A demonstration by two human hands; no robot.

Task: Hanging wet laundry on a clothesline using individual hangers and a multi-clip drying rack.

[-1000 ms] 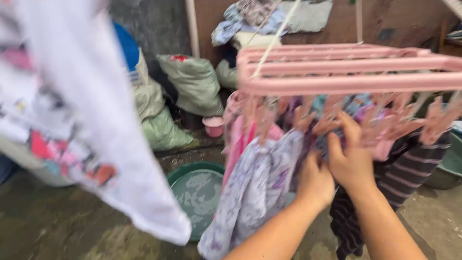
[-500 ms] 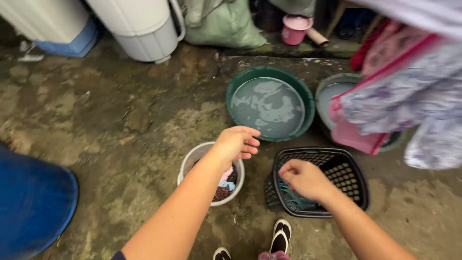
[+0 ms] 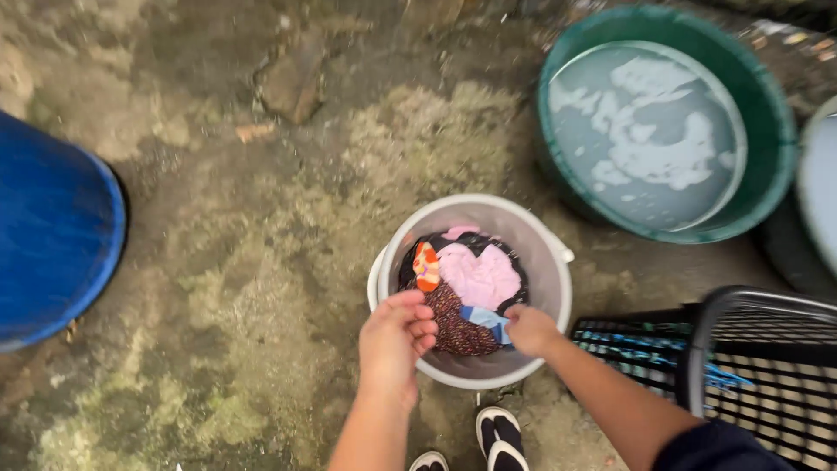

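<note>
A white plastic bucket [image 3: 540, 253] stands on the mossy concrete floor, holding wet clothes: a pink piece [image 3: 481, 275], an orange one [image 3: 426, 266], a dark patterned one [image 3: 458, 330]. My left hand [image 3: 394, 340] hovers at the bucket's near rim, fingers curled against the dark patterned cloth. My right hand [image 3: 529, 331] reaches into the bucket and pinches a light blue piece of cloth [image 3: 486, 319].
A green basin [image 3: 776, 148] of soapy water sits at the upper right, another basin's edge [image 3: 815, 187] beside it. A black laundry basket [image 3: 741, 358] stands at the lower right. A blue drum [image 3: 52, 240] is at the left. My sandalled feet [image 3: 497, 440] are below the bucket.
The view swung down from the pink hanging rack to the floor. Both hands dropped from the rack to the bucket; the right hand moved from the black basket into the bucket.
</note>
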